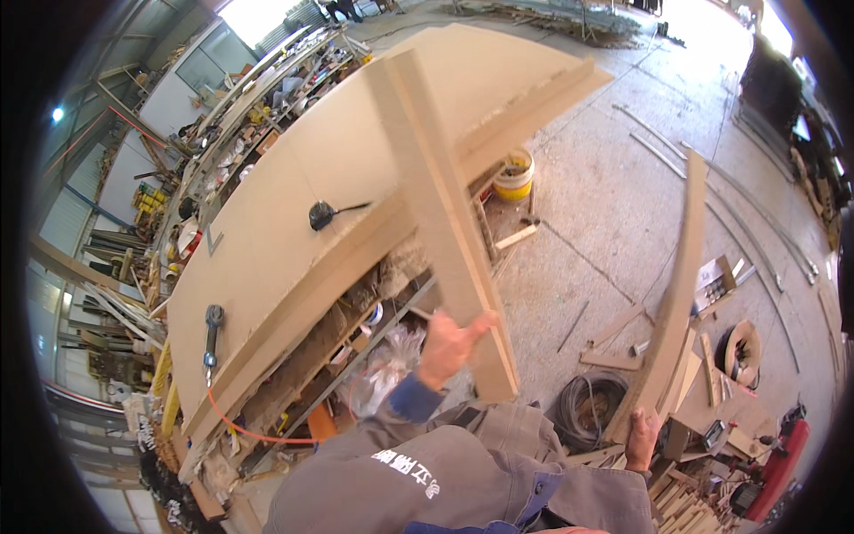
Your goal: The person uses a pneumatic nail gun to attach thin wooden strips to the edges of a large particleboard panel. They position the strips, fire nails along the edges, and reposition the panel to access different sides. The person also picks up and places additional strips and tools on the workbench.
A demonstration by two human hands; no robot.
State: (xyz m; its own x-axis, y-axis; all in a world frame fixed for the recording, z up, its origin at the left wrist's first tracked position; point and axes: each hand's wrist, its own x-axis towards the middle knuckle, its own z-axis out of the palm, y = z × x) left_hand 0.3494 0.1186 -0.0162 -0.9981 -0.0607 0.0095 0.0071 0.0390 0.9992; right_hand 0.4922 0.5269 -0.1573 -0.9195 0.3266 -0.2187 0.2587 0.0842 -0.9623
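Observation:
My left hand is closed on the near part of a long wooden board, a finger reaching across its face. The board slants over the edge of a big pale panel, its near end close to my body and its far end blurred. At lower right my right hand is closed at the lower end of a long, slightly curved wooden plank, which rises away from me; part of the grip is hidden. On the panel lie a black tape measure and an air tool.
An orange hose runs from the air tool over the panel's edge. Beyond the panel's right edge stands a yellow-white bucket. Coiled cable, a spool, metal rods and wood offcuts lie on the floor. A cluttered bench stands behind.

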